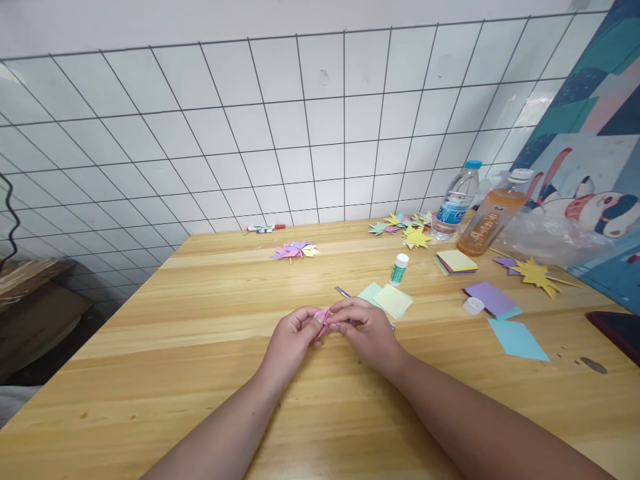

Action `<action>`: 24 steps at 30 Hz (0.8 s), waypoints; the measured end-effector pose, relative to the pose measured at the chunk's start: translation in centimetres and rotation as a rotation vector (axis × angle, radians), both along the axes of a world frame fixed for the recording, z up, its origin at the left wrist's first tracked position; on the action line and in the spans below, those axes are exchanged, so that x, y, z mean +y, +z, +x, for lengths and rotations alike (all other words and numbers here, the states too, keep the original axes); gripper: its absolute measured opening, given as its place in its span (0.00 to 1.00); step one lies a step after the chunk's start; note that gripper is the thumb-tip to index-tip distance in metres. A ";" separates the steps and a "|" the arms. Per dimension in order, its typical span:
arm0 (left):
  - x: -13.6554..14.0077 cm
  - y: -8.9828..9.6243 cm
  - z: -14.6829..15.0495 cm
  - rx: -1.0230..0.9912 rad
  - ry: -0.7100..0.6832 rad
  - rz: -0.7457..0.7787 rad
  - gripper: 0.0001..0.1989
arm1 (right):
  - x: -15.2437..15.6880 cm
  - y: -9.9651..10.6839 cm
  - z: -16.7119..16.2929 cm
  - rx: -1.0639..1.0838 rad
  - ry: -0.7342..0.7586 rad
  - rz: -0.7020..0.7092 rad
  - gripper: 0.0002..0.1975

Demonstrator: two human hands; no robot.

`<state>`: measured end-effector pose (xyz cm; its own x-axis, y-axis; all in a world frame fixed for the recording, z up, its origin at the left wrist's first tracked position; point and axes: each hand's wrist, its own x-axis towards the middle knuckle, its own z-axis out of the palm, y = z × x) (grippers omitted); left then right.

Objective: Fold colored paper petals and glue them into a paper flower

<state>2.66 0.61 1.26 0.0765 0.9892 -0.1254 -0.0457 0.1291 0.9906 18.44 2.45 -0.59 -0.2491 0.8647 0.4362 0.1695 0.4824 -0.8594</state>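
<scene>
Above the middle of the wooden table [210,333], a small folded piece of pink paper [323,319] is held between both hands. My left hand [294,335] is closed, pinching its left side with thumb and fingers. From the right, my right hand [367,330] grips the paper's other side with closed fingertips. Parts of the paper are hidden behind the fingers. Pale green and cream paper squares [395,301] lie just beyond my right hand. A slim metal tool [343,292] sticks out by those squares, partly covered by them and the hand.
A glue stick [399,271] stands uncapped-looking near a stack of coloured paper [457,261]. Folded paper leaves [296,249] lie farther back. At right are a water bottle [456,200], an orange drink bottle [495,213], purple paper [493,299], blue paper [519,339] and yellow folded paper [536,275]. Markers [267,229] rest by the wall.
</scene>
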 end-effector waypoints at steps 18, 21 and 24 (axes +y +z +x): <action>0.2 -0.1 -0.7 -0.024 -0.043 -0.046 0.15 | 0.0 0.2 0.3 -0.112 0.021 0.118 0.10; 0.2 -0.2 -0.8 -0.027 -0.074 -0.046 0.13 | -0.1 0.5 0.4 -0.116 0.059 0.098 0.10; 0.3 -0.3 -0.8 -0.039 -0.068 -0.052 0.11 | -0.3 1.1 0.4 -0.122 0.107 0.034 0.10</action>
